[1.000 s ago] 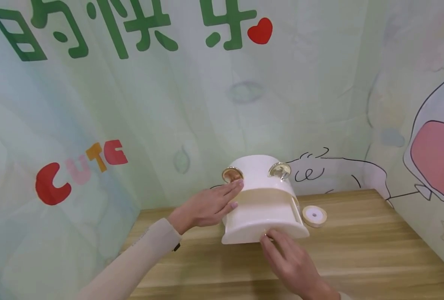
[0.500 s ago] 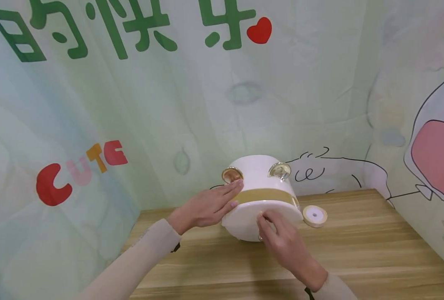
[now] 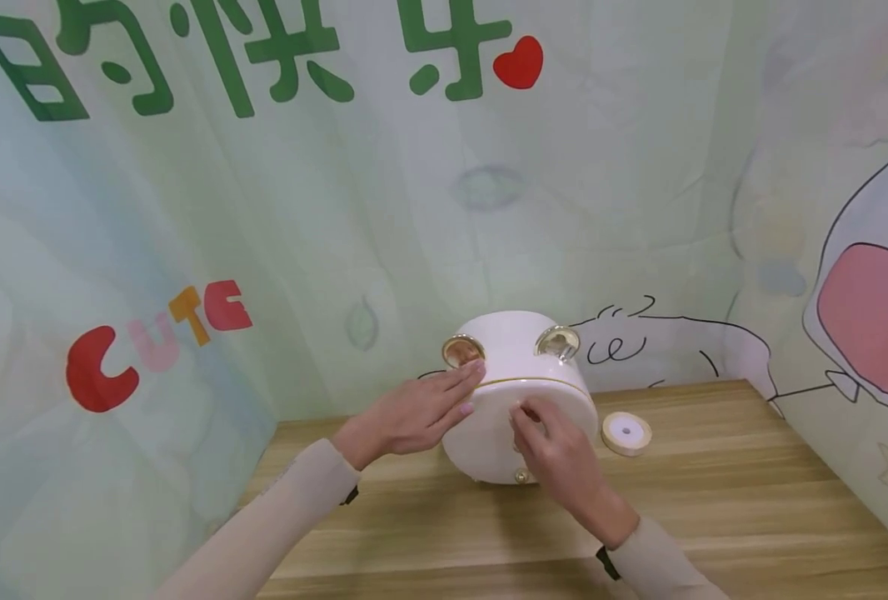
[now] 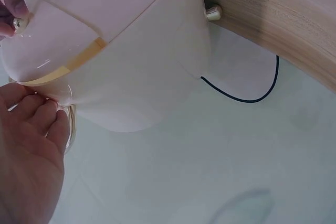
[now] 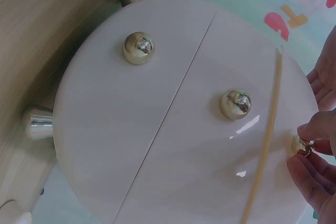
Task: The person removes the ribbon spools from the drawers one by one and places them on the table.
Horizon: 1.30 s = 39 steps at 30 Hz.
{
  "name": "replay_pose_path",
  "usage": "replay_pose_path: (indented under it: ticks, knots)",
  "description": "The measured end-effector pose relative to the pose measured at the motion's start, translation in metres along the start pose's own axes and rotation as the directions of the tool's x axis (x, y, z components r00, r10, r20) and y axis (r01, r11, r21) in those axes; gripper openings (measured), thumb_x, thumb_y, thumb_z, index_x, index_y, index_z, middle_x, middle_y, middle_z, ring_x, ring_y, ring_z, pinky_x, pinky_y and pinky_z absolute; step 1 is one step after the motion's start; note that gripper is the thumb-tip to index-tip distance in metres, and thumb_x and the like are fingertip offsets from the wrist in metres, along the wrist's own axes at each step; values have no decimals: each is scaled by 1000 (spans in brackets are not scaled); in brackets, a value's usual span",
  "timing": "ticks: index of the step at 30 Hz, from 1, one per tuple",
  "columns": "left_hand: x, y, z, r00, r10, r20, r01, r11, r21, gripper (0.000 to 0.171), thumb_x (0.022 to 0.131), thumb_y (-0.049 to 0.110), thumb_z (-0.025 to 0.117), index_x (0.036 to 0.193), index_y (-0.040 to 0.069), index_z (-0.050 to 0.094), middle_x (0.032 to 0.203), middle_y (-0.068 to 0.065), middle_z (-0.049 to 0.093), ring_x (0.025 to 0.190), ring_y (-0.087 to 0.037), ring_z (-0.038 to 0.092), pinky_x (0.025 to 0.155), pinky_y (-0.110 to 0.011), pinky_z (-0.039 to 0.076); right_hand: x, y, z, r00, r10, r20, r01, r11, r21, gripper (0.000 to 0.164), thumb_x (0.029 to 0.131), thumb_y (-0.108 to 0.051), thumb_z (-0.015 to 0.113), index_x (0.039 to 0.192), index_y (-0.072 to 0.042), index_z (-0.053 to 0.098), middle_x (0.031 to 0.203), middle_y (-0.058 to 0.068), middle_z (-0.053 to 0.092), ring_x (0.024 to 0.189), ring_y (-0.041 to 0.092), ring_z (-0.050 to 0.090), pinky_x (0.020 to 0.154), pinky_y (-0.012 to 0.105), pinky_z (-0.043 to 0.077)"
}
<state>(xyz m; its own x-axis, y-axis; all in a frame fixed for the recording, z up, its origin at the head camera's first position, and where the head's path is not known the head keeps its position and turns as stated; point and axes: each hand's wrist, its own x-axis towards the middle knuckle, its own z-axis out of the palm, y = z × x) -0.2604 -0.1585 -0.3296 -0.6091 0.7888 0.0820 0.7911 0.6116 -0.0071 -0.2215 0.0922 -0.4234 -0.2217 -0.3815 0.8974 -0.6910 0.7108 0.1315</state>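
Observation:
A glossy white round drawer box [image 3: 517, 354] with two gold ring-shaped ears stands on the table, its rounded front toward me. My left hand [image 3: 420, 410] lies against its upper left side, fingers fairly straight, fingertips beside the left ear [image 3: 461, 348]. Between thumb and fingers, my right hand [image 3: 561, 457] pinches a gold knob [image 5: 299, 145] on the upper drawer front. A narrow gold strip [image 4: 84, 59] shows along that drawer's edge, so its front stands slightly proud of the body. Two more gold knobs, one in the middle [image 5: 235, 104] and one lower [image 5: 138, 48], sit on the front.
A roll of cream ribbon [image 3: 627, 433] lies on the wood-grain table [image 3: 714, 475], just right of the box. Short gold feet [image 5: 39, 123] hold the box up. Printed fabric hangings [image 3: 384, 208] rise behind and at both sides.
The drawer, pulled far out a second ago, has slid into the box until only a thin gold line shows. My right hand has moved forward with it; my left hand has stayed put.

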Motion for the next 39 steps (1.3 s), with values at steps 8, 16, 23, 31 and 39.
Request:
replay_pose_path:
  ticks: [8, 16, 23, 31, 39]
  knots:
    - [1, 1, 1, 1000, 1, -2, -1, 1000, 12, 62, 115, 39, 33, 168, 9, 21, 177, -6, 21, 160, -27, 33, 128, -45, 36, 0, 6, 6, 1000, 11, 17, -10, 1000, -11, 23, 106, -10, 58, 111, 3, 75, 103, 17, 68, 91, 28, 68, 79, 36, 64]
    - [3, 2, -1, 1000, 1, -3, -1, 1000, 27, 63, 115, 39, 34, 168, 8, 21, 176, -8, 21, 161, -27, 32, 128, -45, 35, 0, 10, 7, 1000, 13, 15, -13, 1000, -5, 38, 74, 1, 89, 110, 2, 75, 102, 17, 68, 89, 28, 69, 77, 36, 65]
    - [3, 2, 0, 1000, -5, -8, 5, 1000, 30, 62, 115, 40, 34, 168, 9, 23, 176, -7, 23, 160, -27, 34, 127, -46, 37, -4, 11, 4, 1000, 1, -3, -1, 998, 59, 18, 97, -9, 72, 109, 4, 75, 101, 16, 68, 88, 24, 70, 76, 33, 64]
    - [0, 3, 1, 1000, -16, -12, 16, 1000, 20, 62, 115, 40, 34, 168, 9, 23, 176, -7, 23, 160, -27, 34, 127, -46, 38, -16, 9, 4, 994, -66, -87, 75, 992, 100, 29, 108, -15, 54, 95, 0, 75, 95, 11, 68, 81, 22, 67, 72, 33, 61]
    - [0, 5, 0, 1000, -10, -19, 10, 1000, 8, 61, 115, 37, 37, 167, 7, 25, 175, -9, 25, 160, -28, 34, 126, -47, 38, -31, 11, 11, 992, -117, -41, 120, 988, 96, 26, 106, -10, 53, 95, 0, 75, 95, 11, 70, 83, 23, 69, 73, 35, 61]
